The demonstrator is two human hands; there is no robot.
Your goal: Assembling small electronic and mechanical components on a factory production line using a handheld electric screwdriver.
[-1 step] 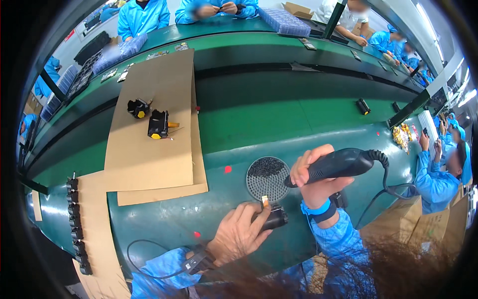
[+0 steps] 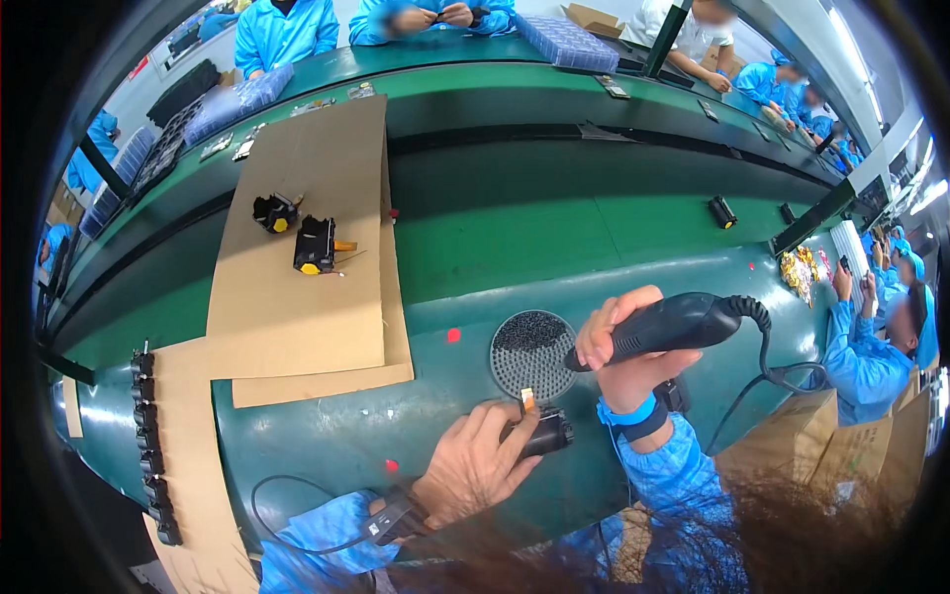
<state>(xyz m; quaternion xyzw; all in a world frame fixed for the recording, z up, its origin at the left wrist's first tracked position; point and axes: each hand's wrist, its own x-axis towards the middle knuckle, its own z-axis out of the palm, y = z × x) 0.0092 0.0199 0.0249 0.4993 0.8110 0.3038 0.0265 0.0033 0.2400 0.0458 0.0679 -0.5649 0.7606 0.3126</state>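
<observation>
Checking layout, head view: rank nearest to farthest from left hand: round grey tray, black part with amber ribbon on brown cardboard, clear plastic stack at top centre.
1. Round grey tray, ahead, slightly right.
2. Black part, on brown cardboard, ahead left.
3. Clear plastic stack, far side.

Black tool (image 2: 668,329), grey dotted dish (image 2: 517,376)

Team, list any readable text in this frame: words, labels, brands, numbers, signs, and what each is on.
None legible.
Black wrist unit on the left wrist: tiny pale marking, too small to read.
Cardboard box at lower right: faint marks, too blurred to read.
Black handheld tool: no lettering visible.
</observation>
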